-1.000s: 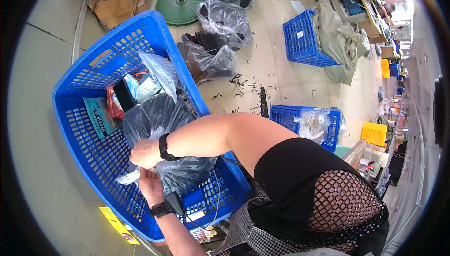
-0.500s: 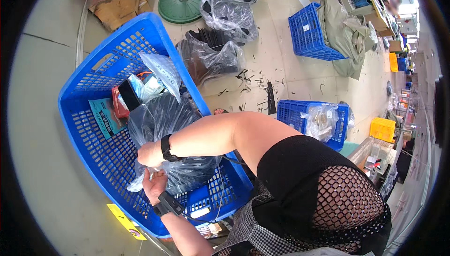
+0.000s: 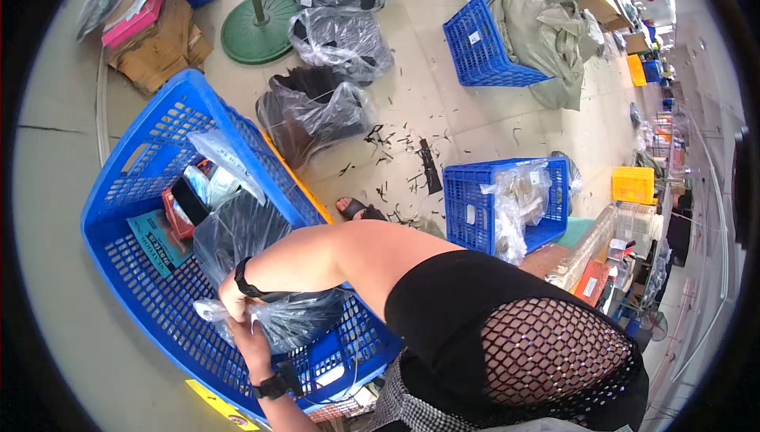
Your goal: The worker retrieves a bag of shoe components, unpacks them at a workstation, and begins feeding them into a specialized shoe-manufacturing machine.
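A large clear plastic bag (image 3: 309, 321) with dark contents lies inside a blue slatted basket (image 3: 99, 230). My right hand (image 3: 232, 293), a black band on its wrist, is closed on the bag's gathered neck. Close below it, my left hand (image 3: 252, 345) has its fingers round the same bunched plastic, partly hidden by it. A twisted end of plastic sticks out to the left of both hands. Farther up in the basket lie a black phone-like object (image 3: 190, 198), a red box (image 3: 176, 214), a teal printed packet (image 3: 158, 242) and a clear plastic packet (image 3: 226, 161).
Plastic bags of dark material (image 3: 313, 115) stand beyond the basket, by a green round stand base (image 3: 260, 28). Black scraps (image 3: 429, 167) litter the floor. To the right are a blue crate (image 3: 475, 210) with plastic and another crate (image 3: 483, 44) under grey-green cloth. A sandalled foot (image 3: 360, 209) shows beside the basket.
My left hand has turned and come up against my right hand, its fingers now on the bunched plastic. The whole view has shifted, bringing the foot into clearer sight.
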`<state>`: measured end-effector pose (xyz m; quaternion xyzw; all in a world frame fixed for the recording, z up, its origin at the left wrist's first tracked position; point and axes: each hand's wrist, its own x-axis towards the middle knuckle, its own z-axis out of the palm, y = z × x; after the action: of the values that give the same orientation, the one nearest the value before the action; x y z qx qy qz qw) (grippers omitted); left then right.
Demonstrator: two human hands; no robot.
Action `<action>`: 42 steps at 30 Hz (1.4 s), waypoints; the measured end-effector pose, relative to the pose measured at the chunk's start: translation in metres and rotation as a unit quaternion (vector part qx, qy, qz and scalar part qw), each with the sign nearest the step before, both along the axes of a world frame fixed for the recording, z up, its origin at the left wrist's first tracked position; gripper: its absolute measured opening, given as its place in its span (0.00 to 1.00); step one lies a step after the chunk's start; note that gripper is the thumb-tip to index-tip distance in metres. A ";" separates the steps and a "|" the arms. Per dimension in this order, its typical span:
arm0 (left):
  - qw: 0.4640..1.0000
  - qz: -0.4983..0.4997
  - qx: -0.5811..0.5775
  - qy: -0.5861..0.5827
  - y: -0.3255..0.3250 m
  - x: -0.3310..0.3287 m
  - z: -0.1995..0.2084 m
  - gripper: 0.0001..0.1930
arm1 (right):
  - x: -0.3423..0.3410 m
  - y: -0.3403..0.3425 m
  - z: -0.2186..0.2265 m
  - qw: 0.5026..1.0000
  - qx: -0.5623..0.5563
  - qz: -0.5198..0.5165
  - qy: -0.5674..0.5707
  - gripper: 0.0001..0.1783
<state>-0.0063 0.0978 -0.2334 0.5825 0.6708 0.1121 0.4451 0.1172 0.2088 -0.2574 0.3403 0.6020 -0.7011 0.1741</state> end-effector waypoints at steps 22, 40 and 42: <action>0.997 -0.058 -0.041 -0.016 0.024 -0.024 -0.046 0.06 | -0.005 0.004 -0.022 0.954 0.273 -0.128 -0.006 0.12; 0.996 0.060 -0.060 -0.035 0.005 -0.031 -0.044 0.05 | -0.009 -0.017 -0.029 0.935 -0.077 -0.345 -0.022 0.12; 0.995 0.065 -0.071 -0.032 0.012 -0.022 -0.042 0.05 | -0.020 -0.016 -0.058 0.959 0.003 -0.283 0.010 0.12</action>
<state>-0.0283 0.1103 -0.2759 0.5005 0.6991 0.1118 0.4983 0.0974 0.1930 -0.3154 0.4905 0.4848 -0.7231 -0.0387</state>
